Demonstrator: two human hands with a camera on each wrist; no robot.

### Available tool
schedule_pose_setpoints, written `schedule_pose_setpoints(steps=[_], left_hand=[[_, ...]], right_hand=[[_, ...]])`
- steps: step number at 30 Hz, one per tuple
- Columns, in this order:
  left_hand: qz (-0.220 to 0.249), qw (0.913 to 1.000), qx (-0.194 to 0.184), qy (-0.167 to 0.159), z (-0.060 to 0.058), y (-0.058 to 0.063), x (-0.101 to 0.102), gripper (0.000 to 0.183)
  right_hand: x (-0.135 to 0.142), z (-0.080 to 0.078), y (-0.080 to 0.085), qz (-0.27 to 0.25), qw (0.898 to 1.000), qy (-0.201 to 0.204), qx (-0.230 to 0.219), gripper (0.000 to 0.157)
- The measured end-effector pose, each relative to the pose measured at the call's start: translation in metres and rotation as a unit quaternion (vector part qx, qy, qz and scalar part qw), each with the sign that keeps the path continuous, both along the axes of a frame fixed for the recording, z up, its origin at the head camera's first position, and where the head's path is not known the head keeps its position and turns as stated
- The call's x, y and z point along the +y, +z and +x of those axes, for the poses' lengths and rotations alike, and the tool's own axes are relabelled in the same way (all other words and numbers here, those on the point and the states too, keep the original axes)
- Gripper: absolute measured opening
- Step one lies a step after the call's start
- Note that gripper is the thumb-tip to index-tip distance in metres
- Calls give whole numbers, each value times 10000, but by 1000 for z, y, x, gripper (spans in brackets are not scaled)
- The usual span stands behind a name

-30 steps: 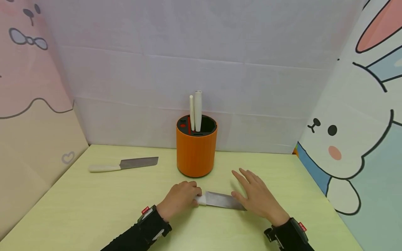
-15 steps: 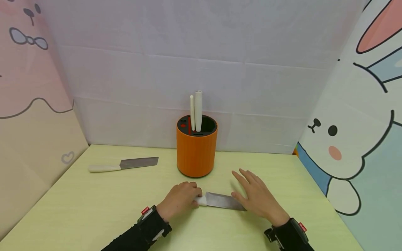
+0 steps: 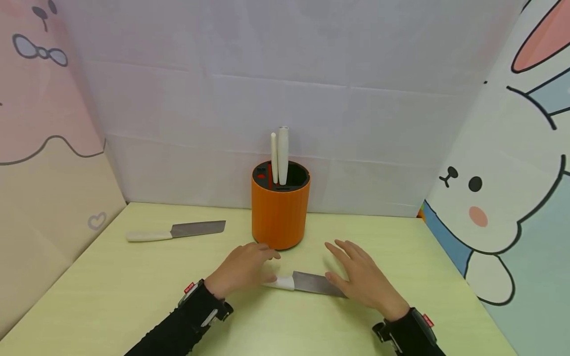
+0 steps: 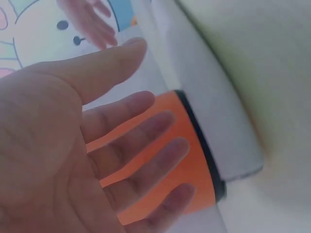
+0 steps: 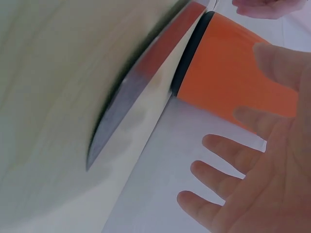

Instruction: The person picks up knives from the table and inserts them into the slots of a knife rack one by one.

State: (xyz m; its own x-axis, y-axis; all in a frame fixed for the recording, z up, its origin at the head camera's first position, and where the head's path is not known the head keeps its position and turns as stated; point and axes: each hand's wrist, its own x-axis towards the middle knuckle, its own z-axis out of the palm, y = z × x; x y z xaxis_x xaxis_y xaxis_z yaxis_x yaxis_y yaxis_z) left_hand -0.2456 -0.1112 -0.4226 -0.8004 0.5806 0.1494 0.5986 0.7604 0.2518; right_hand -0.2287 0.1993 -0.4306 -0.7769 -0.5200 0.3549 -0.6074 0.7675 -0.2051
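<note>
A kitchen knife (image 3: pixel 311 283) with a white handle and a broad metal blade lies on the table between the two hands. My left hand (image 3: pixel 245 269) is just off its handle, fingers spread and holding nothing; in the left wrist view the white handle (image 4: pixel 214 107) runs beside the fingertips. My right hand (image 3: pixel 362 279) hovers by the blade's tip end with its fingers apart, covering a bit of that end in the head view. In the right wrist view the blade (image 5: pixel 131 92) lies apart from the fingers.
Behind the hands stands an orange knife holder (image 3: pixel 279 217) with a black top, two white handles (image 3: pixel 283 155) sticking up from it. A second knife (image 3: pixel 178 231) with a white handle lies at the back left. A pale wall sheet (image 3: pixel 200 109) hangs behind the table.
My left hand has let go of the knife's handle and moved slightly left and back, its fingers opening. The knife and my right hand have stayed nearly in place.
</note>
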Motion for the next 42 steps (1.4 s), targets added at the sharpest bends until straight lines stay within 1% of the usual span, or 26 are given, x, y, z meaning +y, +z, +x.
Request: schedule_pose_setpoints(steps=[3,8,13,16,19,26,32,37,42], left_hand=[[129,9998,75,100,-3,3,-10,46],[331,9983,344,319,-5,3,-24,57],[647,9956,510,450,-6,-2,-38,63],[920,9933,539,434,-7,-6,-45,65],[1090,9915,564,426,-8,-8,-50,68],[1149,9912,453,478,-5,-8,-58,72],[1146,9913,439,470,-4,-5,-59,72],[1173,9906,507,495,-4,-5,-60,71],[1188,9899,556,543,-3,-6,-62,70]], right_hand=[[-5,0,4,-42,10000,38,-7,63],[-15,-1,9,-91,9999,104,-103,62],[-25,-2,10,-146,9997,156,-121,62],[-32,-2,11,-180,9995,187,-154,62],[-40,-1,12,-210,9992,207,-260,61],[-66,-2,15,-198,9978,368,-522,59],[-92,-4,17,-75,9951,616,-770,52],[-111,-6,15,162,9938,814,-744,43],[-123,-7,9,385,9910,989,-809,35]])
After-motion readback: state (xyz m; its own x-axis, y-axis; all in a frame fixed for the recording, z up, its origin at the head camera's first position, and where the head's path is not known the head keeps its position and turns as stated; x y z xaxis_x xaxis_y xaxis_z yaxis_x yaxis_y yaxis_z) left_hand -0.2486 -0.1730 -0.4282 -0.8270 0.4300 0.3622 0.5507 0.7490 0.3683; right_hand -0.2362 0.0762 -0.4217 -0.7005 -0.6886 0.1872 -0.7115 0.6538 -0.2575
